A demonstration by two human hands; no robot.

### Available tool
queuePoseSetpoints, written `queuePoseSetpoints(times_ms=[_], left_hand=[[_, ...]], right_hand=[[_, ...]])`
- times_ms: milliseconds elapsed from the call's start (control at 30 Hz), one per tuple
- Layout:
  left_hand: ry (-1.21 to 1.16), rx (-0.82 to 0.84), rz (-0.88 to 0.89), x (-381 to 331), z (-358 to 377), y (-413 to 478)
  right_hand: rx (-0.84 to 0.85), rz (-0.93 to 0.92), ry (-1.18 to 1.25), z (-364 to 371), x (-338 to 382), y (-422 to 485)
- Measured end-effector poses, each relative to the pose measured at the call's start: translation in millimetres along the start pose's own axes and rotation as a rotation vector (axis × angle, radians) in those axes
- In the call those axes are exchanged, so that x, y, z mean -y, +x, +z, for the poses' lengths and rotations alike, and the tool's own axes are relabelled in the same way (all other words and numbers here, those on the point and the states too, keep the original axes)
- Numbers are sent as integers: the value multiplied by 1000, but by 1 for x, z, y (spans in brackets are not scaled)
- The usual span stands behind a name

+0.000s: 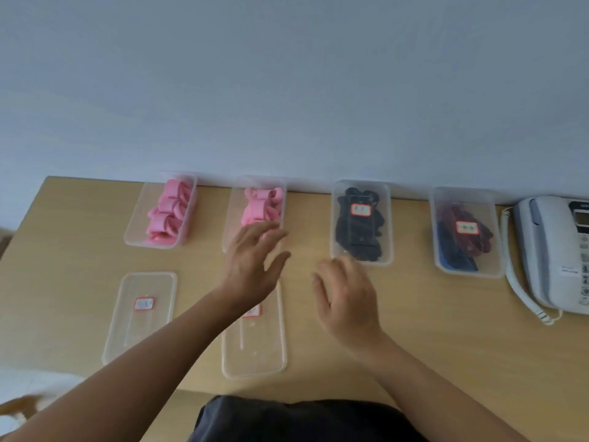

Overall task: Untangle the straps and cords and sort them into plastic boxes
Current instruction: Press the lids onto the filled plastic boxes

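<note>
Four plastic boxes (134,234) along wall, filled: pink straps (169,208) in two open ones, black cords (360,240) and red-blue straps (459,253) lidded. My left hand (251,260) spread above second pink box (234,202), right hand (345,295) relaxed near black cords; both empty. Sorting likely done; next: fit loose lids (255,355).

- Left hand (253,263): palm down, fingers straight and spread, thumb out to the right, holding nothing.
- Right hand (349,295): palm down, fingers relaxed and slightly bent, blurred, holding nothing. It is near the left hand, not touching.
- Left forearm (153,355) and right forearm (424,378): bare, stretched forward, converging.
</note>
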State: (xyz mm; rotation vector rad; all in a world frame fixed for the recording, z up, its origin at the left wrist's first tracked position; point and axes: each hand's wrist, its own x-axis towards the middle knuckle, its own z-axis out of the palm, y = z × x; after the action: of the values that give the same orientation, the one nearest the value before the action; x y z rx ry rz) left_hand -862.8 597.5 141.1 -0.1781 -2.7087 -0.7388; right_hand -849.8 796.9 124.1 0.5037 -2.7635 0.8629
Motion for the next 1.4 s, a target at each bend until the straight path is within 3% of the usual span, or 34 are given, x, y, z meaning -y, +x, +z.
queuePoseSetpoints(times_ms=[67,167,233,333,533,633,733,933,1167,1400], left_hand=[[-70,-99,-190,22,-23,-19],[-185,-117,-485,49,-55,-46],[-241,-95,-559,64,-69,-60],[-312,-35,-607,80,-84,-74],[-482,76,-711,102,-109,-76],[-549,91,-738,111,-114,-62],[-678,87,-822,115,-108,-42],[-912,189,-985,112,-81,-5],[-948,295,-1082,115,-46,38],[-853,271,-1085,118,-26,56]], right_hand=[[166,-5,-20,24,36,-29],[411,90,-160,59,83,-58],[527,208,-238,80,108,-67],[616,239,-298,102,132,-72],[517,209,-273,95,178,-75],[344,125,-263,87,192,-65],[206,188,-311,80,187,-16],[306,251,-448,85,153,83],[278,228,-472,106,120,121],[290,212,-459,117,105,126]])
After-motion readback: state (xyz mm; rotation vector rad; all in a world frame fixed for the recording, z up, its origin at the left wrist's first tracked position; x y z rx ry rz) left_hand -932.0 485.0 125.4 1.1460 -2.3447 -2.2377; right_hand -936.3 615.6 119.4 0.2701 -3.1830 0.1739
